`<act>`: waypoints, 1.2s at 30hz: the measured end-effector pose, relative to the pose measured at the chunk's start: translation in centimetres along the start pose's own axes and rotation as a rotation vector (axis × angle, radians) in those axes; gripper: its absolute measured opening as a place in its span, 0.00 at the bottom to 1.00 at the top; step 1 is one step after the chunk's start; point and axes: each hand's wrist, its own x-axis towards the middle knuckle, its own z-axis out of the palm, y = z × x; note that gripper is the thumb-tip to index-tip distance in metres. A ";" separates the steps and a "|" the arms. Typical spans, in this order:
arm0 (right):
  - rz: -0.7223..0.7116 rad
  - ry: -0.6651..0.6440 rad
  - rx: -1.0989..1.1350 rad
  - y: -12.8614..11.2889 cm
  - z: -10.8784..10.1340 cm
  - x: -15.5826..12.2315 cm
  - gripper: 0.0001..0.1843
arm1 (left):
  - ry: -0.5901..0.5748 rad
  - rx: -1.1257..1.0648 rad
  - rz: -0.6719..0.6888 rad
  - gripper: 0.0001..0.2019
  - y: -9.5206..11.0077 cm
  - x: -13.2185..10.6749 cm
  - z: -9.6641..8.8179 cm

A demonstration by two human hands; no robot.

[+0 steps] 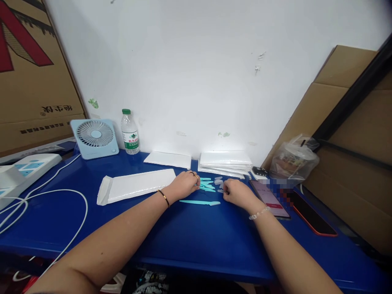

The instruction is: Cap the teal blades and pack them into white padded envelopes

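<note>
Several teal eyebrow razors (207, 185) lie in a small heap in the middle of the blue table. My left hand (184, 184) is closed at the heap's left end, its curled fingertips covering the razor ends. What it grips there is hidden. Just right of the heap are several small clear caps (218, 182). Over their right side my right hand (235, 192) is closed in a pinch, and whatever its fingers hold cannot be made out. A single teal razor (197, 202) with a pale tip lies nearer to me, apart from both hands.
A white padded envelope (137, 185) lies left, partly behind my left hand. More envelopes (225, 158) are stacked by the wall. A bottle (130, 134), a fan (96, 136) and a power strip (30, 167) stand left; two phones (315, 214) and a bagged cup (294, 159) are right.
</note>
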 end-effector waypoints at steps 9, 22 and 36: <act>-0.089 -0.012 0.297 -0.1 -0.8 -0.3 0.05 | 0.019 -0.048 -0.055 0.05 -0.2 0.0 -1.0; -0.153 0.014 0.531 -1.5 -1.2 -0.6 0.05 | 0.006 -0.022 -0.006 0.05 0.7 0.0 -1.1; -0.137 0.022 0.583 -1.7 -1.7 -0.8 0.03 | 0.017 -0.023 -0.036 0.05 0.6 0.0 -1.6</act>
